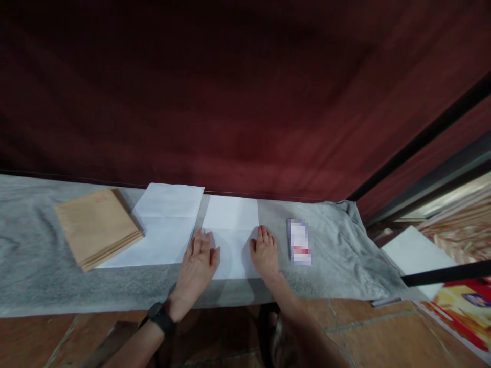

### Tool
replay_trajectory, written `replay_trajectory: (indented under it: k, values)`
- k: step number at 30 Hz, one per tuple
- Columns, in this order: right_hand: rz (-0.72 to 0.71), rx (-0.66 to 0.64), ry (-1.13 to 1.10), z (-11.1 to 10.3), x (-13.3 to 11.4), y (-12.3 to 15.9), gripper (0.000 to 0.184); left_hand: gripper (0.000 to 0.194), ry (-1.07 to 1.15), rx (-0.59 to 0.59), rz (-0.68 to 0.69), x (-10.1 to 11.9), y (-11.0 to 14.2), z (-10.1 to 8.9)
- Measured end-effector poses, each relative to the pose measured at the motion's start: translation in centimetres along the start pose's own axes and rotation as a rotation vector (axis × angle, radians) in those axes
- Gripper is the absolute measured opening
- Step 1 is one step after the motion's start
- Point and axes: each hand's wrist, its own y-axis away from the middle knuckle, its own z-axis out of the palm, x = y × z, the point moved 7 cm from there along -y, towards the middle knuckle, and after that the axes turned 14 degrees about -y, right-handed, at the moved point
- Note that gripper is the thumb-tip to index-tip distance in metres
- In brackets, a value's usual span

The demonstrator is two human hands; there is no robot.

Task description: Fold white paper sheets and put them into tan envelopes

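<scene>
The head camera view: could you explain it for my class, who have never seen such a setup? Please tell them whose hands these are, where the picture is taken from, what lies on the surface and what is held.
There is no machine here. One camera, worn on a person's head, looks forward and down, so we see the person's own bare left hand and right hand. Both rest open at either side of a white sheet; neither grips anything. The sheet lies on a grey cloth. To the left are more white paper and a stack of brown envelopes partly over it. To the right lies a small item, too blurred to identify.
</scene>
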Motion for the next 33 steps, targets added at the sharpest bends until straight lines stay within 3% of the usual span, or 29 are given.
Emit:
replay_trajectory:
  k: [8,21,33]
  values:
    - [0.059,-0.106,-0.016,-0.4,-0.8,-0.7,0.046,0.045,0.027,-0.071,0.026,-1.3,-0.6,-0.2]
    - [0.068,-0.082,-0.085,-0.9,-1.3,-0.2,0.045,0.056,0.264,0.042,-0.042,-2.9,-1.6,2.2]
    - [0.048,-0.091,-0.146,-1.5,-1.0,0.2,0.040,0.054,0.234,0.050,0.014,-2.8,-1.6,2.5]
